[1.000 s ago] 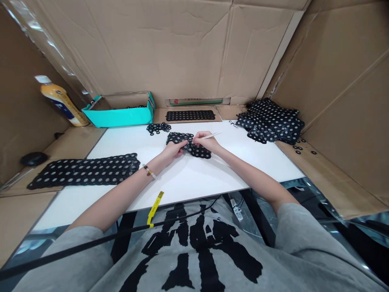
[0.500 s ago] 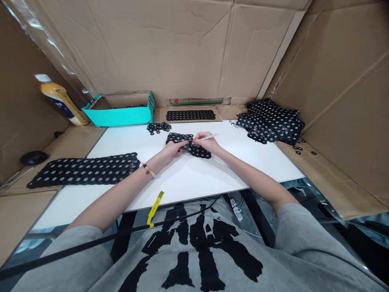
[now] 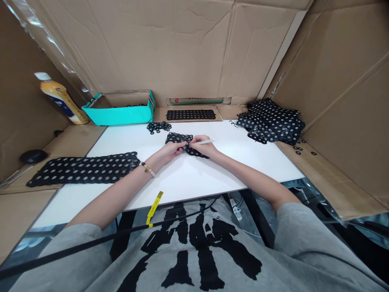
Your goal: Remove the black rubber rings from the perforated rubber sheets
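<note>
A small black mesh piece of linked rings (image 3: 179, 138) lies on the white table in front of me. My left hand (image 3: 172, 150) pinches its near edge between thumb and fingers. Closed around a thin white pen-like tool (image 3: 205, 142), my right hand (image 3: 203, 145) holds the tool's tip against the mesh, close to my left fingertips. The right part of the mesh is partly hidden under my right hand. Behind it sits a small heap of loose black rings (image 3: 159, 127).
A long ring mesh (image 3: 88, 169) lies at the left, a smaller one (image 3: 191, 114) at the back. Stacked meshes (image 3: 270, 121) and loose rings are at the right. A turquoise box (image 3: 121, 116), a bottle (image 3: 62, 99) and a black mouse-like object (image 3: 33, 156) stand left. Cardboard walls surround the table.
My right hand has shifted slightly left and down, and the white tool now lies flatter. It covers more of the mesh's right part. My left hand has barely moved.
</note>
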`<state>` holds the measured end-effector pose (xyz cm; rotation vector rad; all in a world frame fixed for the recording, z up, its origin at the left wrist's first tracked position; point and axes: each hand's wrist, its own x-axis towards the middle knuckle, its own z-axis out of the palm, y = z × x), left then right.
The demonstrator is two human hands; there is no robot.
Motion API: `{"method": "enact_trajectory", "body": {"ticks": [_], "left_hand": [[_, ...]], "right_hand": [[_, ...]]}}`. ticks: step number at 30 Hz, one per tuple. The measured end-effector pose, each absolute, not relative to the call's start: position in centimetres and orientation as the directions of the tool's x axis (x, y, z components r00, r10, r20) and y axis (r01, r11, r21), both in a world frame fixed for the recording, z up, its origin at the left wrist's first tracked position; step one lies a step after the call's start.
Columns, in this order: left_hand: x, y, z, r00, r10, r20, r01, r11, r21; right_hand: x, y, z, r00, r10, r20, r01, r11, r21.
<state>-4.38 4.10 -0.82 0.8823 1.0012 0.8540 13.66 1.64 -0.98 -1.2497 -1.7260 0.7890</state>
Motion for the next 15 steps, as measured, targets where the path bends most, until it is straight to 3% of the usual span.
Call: {"method": "enact_trajectory", "body": {"ticks": [8,15], "left_hand": [[-4.6,4.6,-0.6,0.332,0.872,-0.361,-0.074,0.405,0.911],[-5.0,4.8,-0.8,0.366,0.882,-0.298,0.065,0.295,0.953]], "right_hand": [[14.1,1.9,-0.3,-0.167,0.957,0.237,0.468,0.289,-0.835],[14.7,2.8,-0.5,-0.194,0.969,0.151,0.147,0.181,-0.972]]}}
